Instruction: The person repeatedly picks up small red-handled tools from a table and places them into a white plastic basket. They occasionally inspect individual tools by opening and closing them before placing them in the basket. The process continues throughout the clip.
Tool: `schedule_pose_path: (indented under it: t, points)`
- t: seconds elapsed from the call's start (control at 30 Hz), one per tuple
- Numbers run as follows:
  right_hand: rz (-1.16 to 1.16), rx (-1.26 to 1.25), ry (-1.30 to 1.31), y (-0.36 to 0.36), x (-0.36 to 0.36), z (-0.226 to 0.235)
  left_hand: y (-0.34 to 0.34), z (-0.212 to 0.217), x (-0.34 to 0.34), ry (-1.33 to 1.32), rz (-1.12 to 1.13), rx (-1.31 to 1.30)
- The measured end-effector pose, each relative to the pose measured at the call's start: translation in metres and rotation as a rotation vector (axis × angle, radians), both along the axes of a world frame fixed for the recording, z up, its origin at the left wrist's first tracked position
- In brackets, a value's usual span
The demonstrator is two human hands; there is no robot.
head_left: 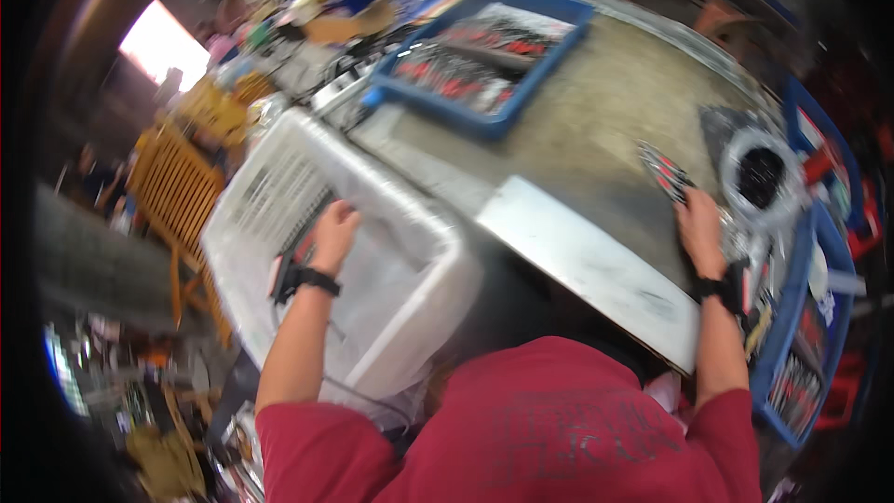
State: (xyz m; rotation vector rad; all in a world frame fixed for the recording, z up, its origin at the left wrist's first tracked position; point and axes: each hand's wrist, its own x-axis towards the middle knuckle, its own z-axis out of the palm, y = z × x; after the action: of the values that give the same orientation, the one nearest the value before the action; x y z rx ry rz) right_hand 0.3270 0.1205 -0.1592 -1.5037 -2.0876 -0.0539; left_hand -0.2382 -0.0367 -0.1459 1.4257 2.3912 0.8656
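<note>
My left hand (332,238) is over the white plastic crate (430,291) on the left, its fingers curled. A blurred dark and red shape (305,240) shows beside it; whether the hand grips it is unclear. Above the grey table (633,84), my right hand (701,235) closes on the near end of a small bunch of slim red, black and silver tools (663,172). Their exact kind is blurred. Both wrists wear black bands with dark devices. A white board (587,265) lies at the table's near edge, between my arms.
A blue tray (503,121) of similar red and black tools sits at the table's far side. To the right are a clear bag with black contents (762,172) and a blue crate (768,391). A wooden chair (177,186) stands beyond the white crate.
</note>
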Motion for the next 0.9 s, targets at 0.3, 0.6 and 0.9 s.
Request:
schedule_pose_path:
  t: [0.3, 0.6, 0.9]
  points:
    - [0.060, -0.143, 0.024, 0.000, 0.015, -0.006, -0.046, -0.125, -0.022, 0.215, 0.247, -0.400]
    - [0.030, -0.237, 0.004, -0.001, 0.023, -0.007, -0.059, -0.175, 0.005, 0.222, 0.381, -0.439]
    - [-0.049, -0.267, 0.182, -0.007, 0.026, -0.001, -0.059, -0.148, 0.019, 0.234, 0.372, -0.431]
